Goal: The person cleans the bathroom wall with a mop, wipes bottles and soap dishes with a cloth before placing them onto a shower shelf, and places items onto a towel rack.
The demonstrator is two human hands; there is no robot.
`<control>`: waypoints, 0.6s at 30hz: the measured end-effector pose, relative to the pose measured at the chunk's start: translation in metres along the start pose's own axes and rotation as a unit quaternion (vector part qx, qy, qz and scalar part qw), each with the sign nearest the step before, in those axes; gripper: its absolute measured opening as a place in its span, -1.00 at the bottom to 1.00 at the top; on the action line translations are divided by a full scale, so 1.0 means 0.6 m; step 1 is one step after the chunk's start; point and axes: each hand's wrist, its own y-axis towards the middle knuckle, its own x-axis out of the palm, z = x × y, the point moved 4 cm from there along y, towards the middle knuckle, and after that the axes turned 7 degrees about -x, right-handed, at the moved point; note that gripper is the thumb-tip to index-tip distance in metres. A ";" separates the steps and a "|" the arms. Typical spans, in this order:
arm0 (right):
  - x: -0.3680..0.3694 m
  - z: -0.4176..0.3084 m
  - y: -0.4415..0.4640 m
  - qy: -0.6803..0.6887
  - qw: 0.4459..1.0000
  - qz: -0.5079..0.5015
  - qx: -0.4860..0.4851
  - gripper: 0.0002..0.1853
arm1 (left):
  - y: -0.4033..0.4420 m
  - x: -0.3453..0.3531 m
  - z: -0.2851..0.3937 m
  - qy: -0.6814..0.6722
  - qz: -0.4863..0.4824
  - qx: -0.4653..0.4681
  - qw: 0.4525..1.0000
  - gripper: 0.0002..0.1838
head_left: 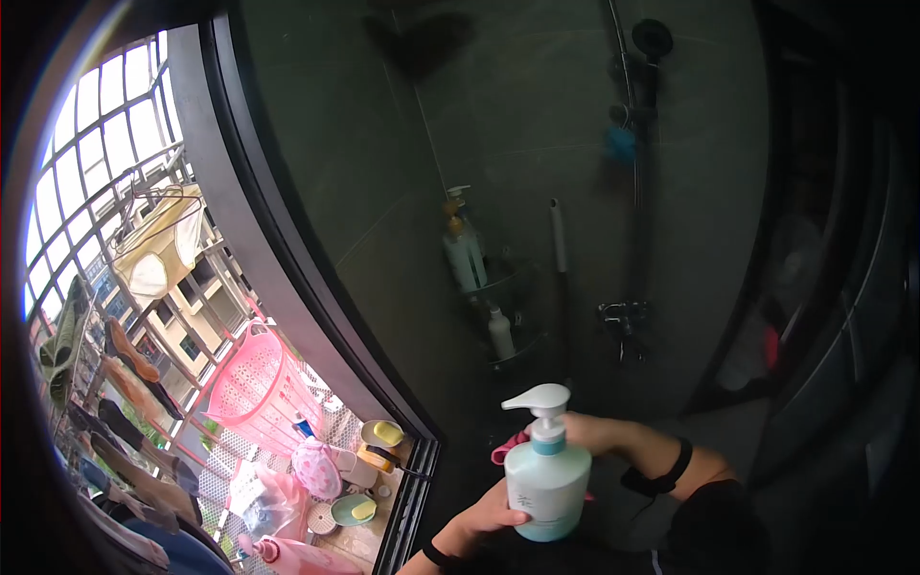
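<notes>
A pale green-white pump bottle (546, 484) with a teal collar and white pump head stands upright in front of me. My left hand (494, 513) grips its lower left side, with the thumb across the front. Behind the bottle's neck is my right hand (583, 433), its fingers mostly hidden. A dark pink cloth (508, 447) bunches out on the bottle's far left side, pressed against it by the right hand. Black bands circle both wrists.
At left, a window ledge carries a pink basket (254, 388), yellow soaps on dishes (355, 510), and a pink bottle (297, 554). Laundry hangs by the bars. Ahead, a corner shelf (508, 281) holds pump bottles, near a shower mixer (625, 314) and shower head (653, 38).
</notes>
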 end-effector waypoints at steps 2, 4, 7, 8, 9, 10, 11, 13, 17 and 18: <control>-0.017 -0.033 -0.091 -0.037 0.992 0.044 0.114 -0.71 | 0.036 0.018 -0.018 0.021 -0.087 -0.064 0.994 0.09; -0.040 -0.011 -0.177 -0.146 0.985 0.059 0.076 -0.84 | 0.064 0.056 -0.012 0.047 -0.104 -0.069 0.991 0.06; -0.039 -0.053 -0.320 -0.228 0.957 0.085 0.157 -0.73 | 0.115 0.121 0.005 0.131 -0.170 -0.034 0.976 0.02; -0.032 -0.078 -0.358 -0.268 0.949 0.103 0.133 -0.65 | 0.134 0.145 0.010 0.172 -0.203 -0.003 0.964 0.02; -0.036 -0.094 -0.393 -0.244 0.959 0.097 0.106 -0.55 | 0.153 0.172 0.018 0.173 -0.231 0.006 0.957 0.02; -0.030 -0.149 -0.398 -0.209 0.970 0.059 0.108 -0.53 | 0.167 0.200 0.027 0.174 -0.260 0.014 0.950 0.02; -0.029 -0.190 -0.401 -0.219 0.966 0.036 0.135 -0.54 | 0.175 0.224 0.035 0.175 -0.289 0.020 0.941 0.02; -0.033 -0.265 -0.400 -0.250 0.947 -0.016 0.200 -0.56 | 0.186 0.251 0.057 0.156 -0.295 0.065 0.940 0.02; -0.086 -0.330 -0.377 -0.342 0.940 -0.011 0.014 -0.57 | 0.174 0.236 0.125 0.014 -0.295 0.036 0.955 0.09; -0.101 -0.354 -0.348 -0.445 0.895 -0.005 -0.036 -0.55 | 0.164 0.216 0.143 -0.037 -0.290 0.008 0.956 0.11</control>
